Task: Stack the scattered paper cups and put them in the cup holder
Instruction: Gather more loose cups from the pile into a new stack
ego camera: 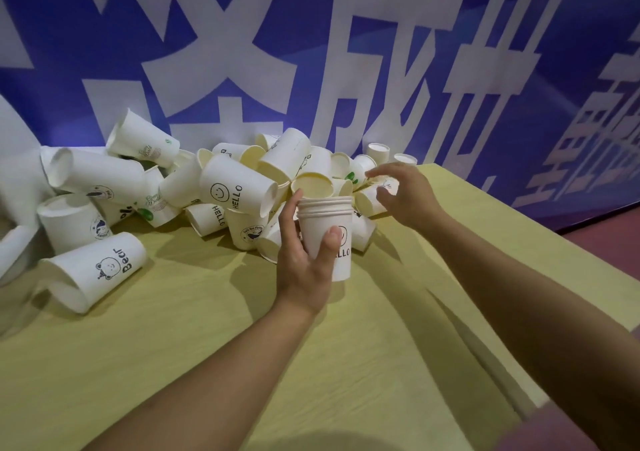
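Paper cups nested into a short stack [325, 239] are held upright above the near middle of the yellow-green table [207, 364], mouths up and long axis near vertical, tipped slightly. Several rolled rims are seen crowded at the top of the stack; how many cups are nested cannot be counted with certainty. The word HELLO is printed down the outer cup, and the mark above it is partly covered by a thumb. The stack is gripped by the left hand [304, 260], thumb curled across the near face and fingers wrapped behind the left side, so the stack stands just right of the palm. Its base is seen apart from the table.

To the near left, a lone cup printed with a bear and "Bear" [93, 270] is laid on its side, mouth toward the near left.

Further back, the right hand [401, 194] is held wide, fingers spread and loosely bent, over the right end of the heap of scattered cups [221, 187]; contact with any cup cannot be made out. The heap is piled along the far edge, cups lying in every direction, many hidden under others. At the left edge, cups are cut off and blurred. Behind, a blue banner with large white characters [311, 52] is seen.
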### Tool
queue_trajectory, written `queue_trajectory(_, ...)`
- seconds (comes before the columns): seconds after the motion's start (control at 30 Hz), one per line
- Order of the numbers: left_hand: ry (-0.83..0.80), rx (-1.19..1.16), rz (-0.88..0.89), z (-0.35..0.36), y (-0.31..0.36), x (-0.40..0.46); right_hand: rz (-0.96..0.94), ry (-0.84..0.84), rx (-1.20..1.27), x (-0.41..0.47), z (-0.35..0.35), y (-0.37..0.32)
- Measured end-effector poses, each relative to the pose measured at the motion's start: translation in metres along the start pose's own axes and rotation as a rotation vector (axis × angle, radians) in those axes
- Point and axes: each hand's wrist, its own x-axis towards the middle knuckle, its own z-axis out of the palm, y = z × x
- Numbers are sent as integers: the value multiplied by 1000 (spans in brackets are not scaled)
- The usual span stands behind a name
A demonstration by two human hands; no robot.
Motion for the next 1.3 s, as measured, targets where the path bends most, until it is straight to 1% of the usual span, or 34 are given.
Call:
queue_trajectory(0.07, 0, 1, -8, 0, -1, 1, -9, -181, -228, 16, 3, 16)
queue_trajectory(0.13, -3, -4, -12, 0, -2, 1, -22, -305, -334, 26, 5, 26)
queue_trajectory(0.27, -10, -8, -5, 1, -4, 1, -94, -393, -521, 37, 2, 35)
queue_trajectory(0.37, -12, -4, -2, 1, -2, 1, -113, -431, -652, 39, -5, 35)
queue_trajectory(0.43, -18, 5, 2, 1, -1, 0, -91, -459, -662, 36, -8, 35)
queue_trajectory(0.47, -25, 10, 2, 1, 0, 0, -69, -456, -609, 34, -11, 34)
queue_trajectory(0.5, -33, 15, 2, 1, 1, -1, -38, -426, -490, 30, -15, 32)
queue_trajectory(0.6, -81, 28, 8, 1, 4, -5, 15, -189, 39, 13, -30, 18)
queue_trajectory(0.67, -147, 30, 11, 1, 5, -7, -15, -51, 250, 0, -41, 2)
queue_trajectory(0.7, -183, 32, 15, 1, 5, -9, -40, -18, 333, -6, -46, -8)
queue_trajectory(0.77, -229, 47, 35, 1, 5, -11, -104, -9, 468, -22, -52, -27)
queue_trajectory(0.87, -242, 57, 39, 0, 9, -14, -229, -47, 560, -44, -56, -48)
queue_trajectory(0.93, -237, 48, 26, -1, 11, -14, -261, -66, 615, -55, -53, -57)
queue_trajectory(1.07, -234, 10, 12, 0, 15, -14, -134, -45, 774, -69, -46, -66)
queue_trajectory(1.13, -231, -8, 6, 0, 16, -14, -55, -63, 846, -71, -44, -68)
queue_trajectory(1.2, -231, -16, 3, 0, 17, -13, 0, -97, 827, -71, -45, -70)
queue_trajectory(1.3, -240, -21, -1, -1, 17, -13, 0, -143, 766, -72, -48, -72)
